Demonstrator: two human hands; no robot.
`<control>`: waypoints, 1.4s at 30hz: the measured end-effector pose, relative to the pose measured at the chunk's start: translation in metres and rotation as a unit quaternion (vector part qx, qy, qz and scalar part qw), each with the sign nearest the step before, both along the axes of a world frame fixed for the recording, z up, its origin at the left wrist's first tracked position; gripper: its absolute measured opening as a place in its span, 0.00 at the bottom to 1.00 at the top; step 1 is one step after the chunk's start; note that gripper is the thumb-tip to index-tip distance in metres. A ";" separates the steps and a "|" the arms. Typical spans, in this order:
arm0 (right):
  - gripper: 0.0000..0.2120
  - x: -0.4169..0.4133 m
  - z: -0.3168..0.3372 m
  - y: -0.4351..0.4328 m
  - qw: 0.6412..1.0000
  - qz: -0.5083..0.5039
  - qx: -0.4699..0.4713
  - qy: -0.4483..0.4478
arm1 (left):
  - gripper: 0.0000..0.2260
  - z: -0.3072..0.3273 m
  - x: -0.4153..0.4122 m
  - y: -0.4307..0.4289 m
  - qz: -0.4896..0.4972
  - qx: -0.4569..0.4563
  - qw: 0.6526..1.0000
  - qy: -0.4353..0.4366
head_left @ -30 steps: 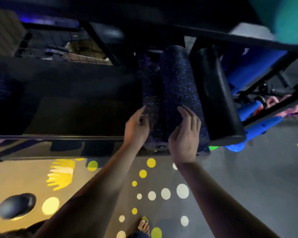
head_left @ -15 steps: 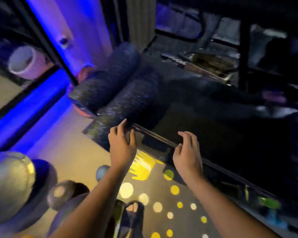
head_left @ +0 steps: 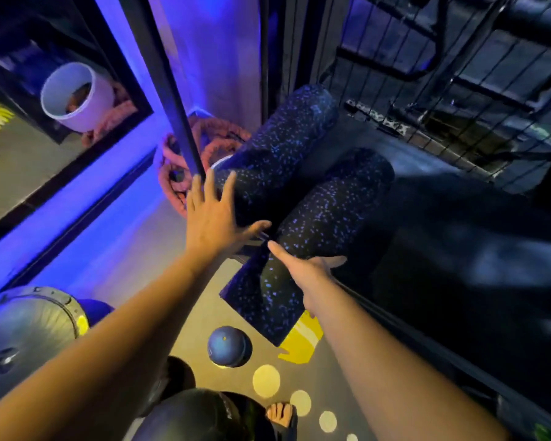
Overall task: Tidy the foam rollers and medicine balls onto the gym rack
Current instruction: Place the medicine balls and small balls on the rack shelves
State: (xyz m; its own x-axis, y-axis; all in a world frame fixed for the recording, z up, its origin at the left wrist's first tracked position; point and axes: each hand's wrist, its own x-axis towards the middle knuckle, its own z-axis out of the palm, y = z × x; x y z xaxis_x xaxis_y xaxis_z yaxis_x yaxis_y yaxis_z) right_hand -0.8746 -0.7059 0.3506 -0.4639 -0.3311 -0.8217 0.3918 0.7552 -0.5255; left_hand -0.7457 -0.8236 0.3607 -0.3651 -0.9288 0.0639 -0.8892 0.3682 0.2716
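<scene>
Left hand (head_left: 213, 214), fingers spread, presses the speckled foam roller (head_left: 283, 138) ahead of it. Right hand (head_left: 309, 272) (flat, fingers straight) touches the second foam roller (head_left: 331, 211) just beside it.

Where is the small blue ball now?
The small blue ball lies on the floor at lower centre of the head view, left of the yellow floor mark.

Foam rollers (head_left: 326, 206): matt black foam, blue-speckled. Rack post (head_left: 169, 100): smooth dark metal. Medicine ball (head_left: 229, 346): smooth, faint sheen. Rope (head_left: 218, 136): coarse braided fibre. Bucket (head_left: 77, 97): smooth white plastic.
</scene>
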 end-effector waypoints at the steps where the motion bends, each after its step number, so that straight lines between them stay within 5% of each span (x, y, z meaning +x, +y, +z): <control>1: 0.74 -0.002 -0.003 -0.001 1.000 -0.018 0.016 0.020 | 0.58 -0.001 -0.003 -0.013 0.014 0.026 1.000 -0.011; 4: 0.76 -0.009 -0.011 0.007 0.996 -0.017 0.050 0.071 | 0.70 -0.013 -0.006 -0.033 0.047 0.101 0.993 -0.050; 7: 0.75 -0.029 -0.011 0.023 0.992 0.003 0.043 0.116 | 0.71 -0.020 -0.010 -0.023 0.041 0.082 0.989 -0.116; 14: 0.74 -0.142 0.021 0.107 0.970 0.035 0.066 0.230 | 0.67 -0.003 -0.074 0.077 0.093 0.198 0.976 0.004; 26: 0.65 -0.353 0.048 0.381 0.898 0.009 0.287 0.334 | 0.68 0.005 -0.287 0.349 -0.091 0.300 0.949 0.023; 30: 0.54 -0.393 0.044 0.434 0.922 0.069 0.204 0.321 | 0.61 0.004 -0.352 0.426 -0.078 0.312 0.946 0.030; 35: 0.30 -0.381 0.048 0.487 0.920 0.111 0.111 0.358 | 0.60 0.001 -0.385 0.461 -0.073 0.270 0.958 -0.060; 39: 0.26 -0.348 0.062 0.522 0.907 0.126 0.064 0.396 | 0.60 0.011 -0.388 0.460 -0.070 0.295 0.949 -0.092; 42: 0.25 -0.313 0.077 0.529 0.895 0.108 0.037 0.430 | 0.49 0.032 -0.365 0.468 -0.116 0.314 0.942 -0.016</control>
